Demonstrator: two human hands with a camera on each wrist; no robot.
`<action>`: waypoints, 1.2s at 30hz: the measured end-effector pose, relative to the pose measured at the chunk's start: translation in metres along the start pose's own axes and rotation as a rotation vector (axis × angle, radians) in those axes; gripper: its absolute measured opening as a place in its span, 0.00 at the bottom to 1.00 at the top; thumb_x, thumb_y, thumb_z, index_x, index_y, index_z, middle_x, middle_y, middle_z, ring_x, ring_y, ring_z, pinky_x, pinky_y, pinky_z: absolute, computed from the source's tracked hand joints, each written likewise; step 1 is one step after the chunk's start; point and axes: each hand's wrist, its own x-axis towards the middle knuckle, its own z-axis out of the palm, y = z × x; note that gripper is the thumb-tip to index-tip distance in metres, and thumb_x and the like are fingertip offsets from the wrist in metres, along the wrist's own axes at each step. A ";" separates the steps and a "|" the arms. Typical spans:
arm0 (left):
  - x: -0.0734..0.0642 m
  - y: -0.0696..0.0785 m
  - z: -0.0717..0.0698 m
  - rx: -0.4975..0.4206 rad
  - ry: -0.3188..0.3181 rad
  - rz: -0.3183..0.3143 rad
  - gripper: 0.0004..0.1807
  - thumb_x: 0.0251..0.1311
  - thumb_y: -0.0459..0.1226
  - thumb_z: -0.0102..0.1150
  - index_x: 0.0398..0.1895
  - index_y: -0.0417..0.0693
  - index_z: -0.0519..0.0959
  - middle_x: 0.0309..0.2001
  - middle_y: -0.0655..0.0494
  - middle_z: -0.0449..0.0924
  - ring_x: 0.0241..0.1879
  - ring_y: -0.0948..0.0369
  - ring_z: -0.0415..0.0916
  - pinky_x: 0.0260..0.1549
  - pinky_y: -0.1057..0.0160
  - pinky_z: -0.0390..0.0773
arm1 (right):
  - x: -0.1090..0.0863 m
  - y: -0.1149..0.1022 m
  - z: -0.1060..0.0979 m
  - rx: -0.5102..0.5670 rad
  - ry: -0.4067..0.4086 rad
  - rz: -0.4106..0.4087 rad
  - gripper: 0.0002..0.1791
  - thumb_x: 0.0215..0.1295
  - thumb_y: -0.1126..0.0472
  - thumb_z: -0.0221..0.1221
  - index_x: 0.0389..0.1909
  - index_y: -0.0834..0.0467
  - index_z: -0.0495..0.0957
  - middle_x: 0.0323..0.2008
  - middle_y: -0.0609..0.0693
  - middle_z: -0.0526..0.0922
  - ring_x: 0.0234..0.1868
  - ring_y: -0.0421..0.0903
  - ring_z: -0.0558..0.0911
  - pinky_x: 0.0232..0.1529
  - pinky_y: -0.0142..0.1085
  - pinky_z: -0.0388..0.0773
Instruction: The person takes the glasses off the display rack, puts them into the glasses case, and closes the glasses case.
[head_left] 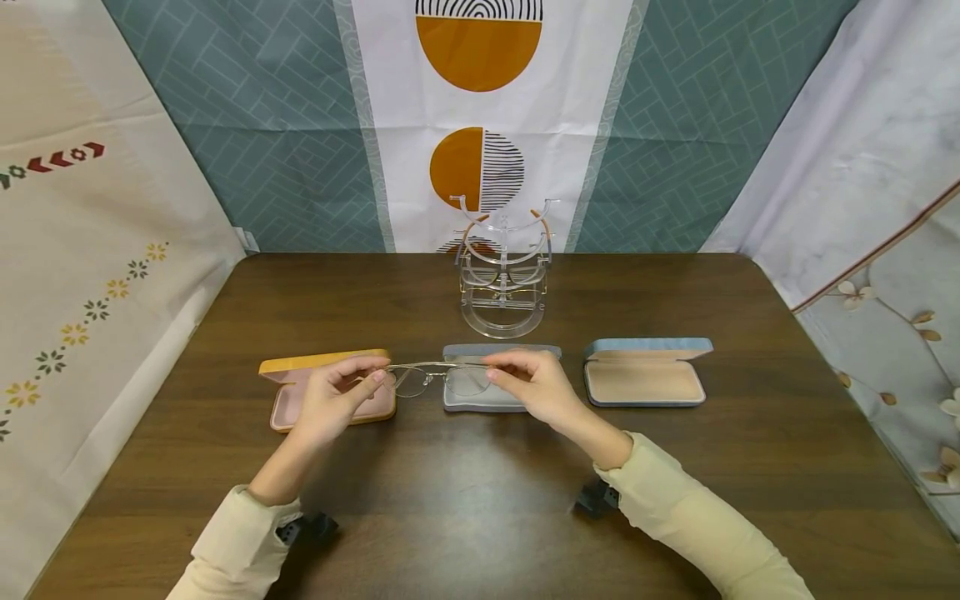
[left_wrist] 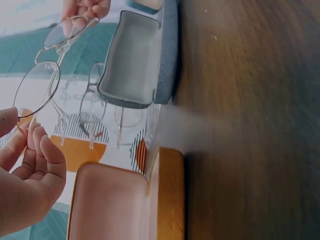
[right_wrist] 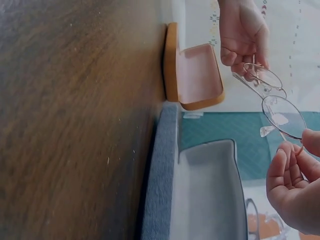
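Note:
A pair of thin-framed eyeglasses (head_left: 429,379) with clear round lenses is held up between both hands. My left hand (head_left: 333,396) pinches one end between thumb and fingers, and my right hand (head_left: 536,387) pinches the other end the same way. In the left wrist view, slim gold temples (left_wrist: 52,84) cross behind the lenses. Below and behind the glasses is an open grey case (head_left: 483,407), partly overlapped by the right hand. The left hand is in front of an open yellow case (head_left: 300,364) with a pink lining.
An open blue case (head_left: 648,344) with a beige lining lies on the right of the brown wooden table (head_left: 480,492). Toward the back edge stands a clear display stand (head_left: 502,327) bearing other glasses. Patterned cloths (head_left: 300,167) hang behind and at both sides.

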 end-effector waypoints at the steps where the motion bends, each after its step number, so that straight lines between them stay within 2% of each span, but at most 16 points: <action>1: -0.001 -0.001 -0.001 0.005 0.006 -0.001 0.10 0.55 0.22 0.54 0.39 0.21 0.75 0.30 0.56 0.80 0.28 0.69 0.73 0.25 0.73 0.74 | 0.001 0.000 0.002 -0.001 -0.005 0.003 0.11 0.59 0.69 0.58 0.42 0.70 0.79 0.37 0.62 0.80 0.29 0.38 0.76 0.26 0.27 0.70; 6: -0.005 -0.003 -0.009 0.062 0.008 -0.011 0.10 0.56 0.23 0.55 0.40 0.23 0.75 0.30 0.53 0.78 0.29 0.69 0.72 0.24 0.73 0.73 | 0.005 0.003 0.009 -0.011 -0.032 0.015 0.11 0.60 0.69 0.57 0.42 0.71 0.78 0.38 0.64 0.80 0.28 0.38 0.76 0.25 0.27 0.70; 11: -0.010 -0.002 -0.019 0.115 0.023 -0.020 0.09 0.56 0.25 0.56 0.39 0.25 0.76 0.30 0.57 0.78 0.26 0.69 0.71 0.23 0.72 0.73 | 0.010 0.004 0.019 -0.005 -0.062 0.028 0.12 0.60 0.68 0.57 0.42 0.71 0.79 0.39 0.63 0.80 0.30 0.36 0.76 0.26 0.27 0.71; 17: -0.013 -0.006 -0.029 0.111 0.052 0.008 0.06 0.54 0.22 0.56 0.34 0.24 0.77 0.26 0.53 0.78 0.21 0.68 0.68 0.19 0.70 0.71 | 0.017 0.006 0.030 -0.008 -0.090 0.029 0.12 0.60 0.66 0.58 0.41 0.69 0.80 0.38 0.62 0.81 0.28 0.37 0.74 0.26 0.26 0.69; 20: -0.014 -0.004 -0.032 0.122 0.062 -0.008 0.06 0.54 0.22 0.56 0.34 0.23 0.77 0.26 0.53 0.77 0.21 0.67 0.68 0.19 0.70 0.71 | 0.019 0.006 0.034 -0.011 -0.100 0.024 0.11 0.60 0.66 0.59 0.41 0.69 0.80 0.36 0.60 0.82 0.25 0.37 0.72 0.23 0.26 0.67; 25: -0.017 0.005 -0.035 0.172 0.084 -0.057 0.06 0.53 0.21 0.56 0.34 0.23 0.77 0.26 0.56 0.78 0.21 0.66 0.70 0.20 0.72 0.72 | 0.019 -0.017 0.039 -0.016 -0.113 0.025 0.10 0.60 0.70 0.57 0.40 0.72 0.78 0.35 0.62 0.81 0.25 0.47 0.75 0.22 0.25 0.67; 27: -0.018 0.001 -0.040 0.187 0.092 -0.074 0.06 0.53 0.22 0.57 0.34 0.25 0.78 0.26 0.56 0.79 0.21 0.66 0.70 0.19 0.72 0.73 | 0.019 -0.026 0.040 -0.025 -0.119 0.024 0.10 0.60 0.71 0.56 0.40 0.73 0.78 0.35 0.64 0.81 0.27 0.51 0.75 0.23 0.25 0.67; 30: -0.020 -0.005 -0.046 0.191 0.098 -0.090 0.07 0.54 0.24 0.58 0.36 0.26 0.78 0.27 0.57 0.80 0.22 0.66 0.72 0.20 0.72 0.74 | 0.020 -0.030 0.044 -0.040 -0.125 0.023 0.10 0.60 0.71 0.56 0.40 0.74 0.78 0.33 0.63 0.81 0.26 0.47 0.74 0.24 0.24 0.67; 36: -0.024 -0.004 -0.055 0.202 0.116 -0.109 0.09 0.55 0.27 0.58 0.37 0.25 0.77 0.28 0.60 0.80 0.22 0.65 0.73 0.21 0.71 0.75 | 0.024 -0.032 0.051 -0.052 -0.135 -0.007 0.10 0.59 0.71 0.57 0.39 0.73 0.79 0.31 0.62 0.81 0.25 0.41 0.72 0.25 0.24 0.68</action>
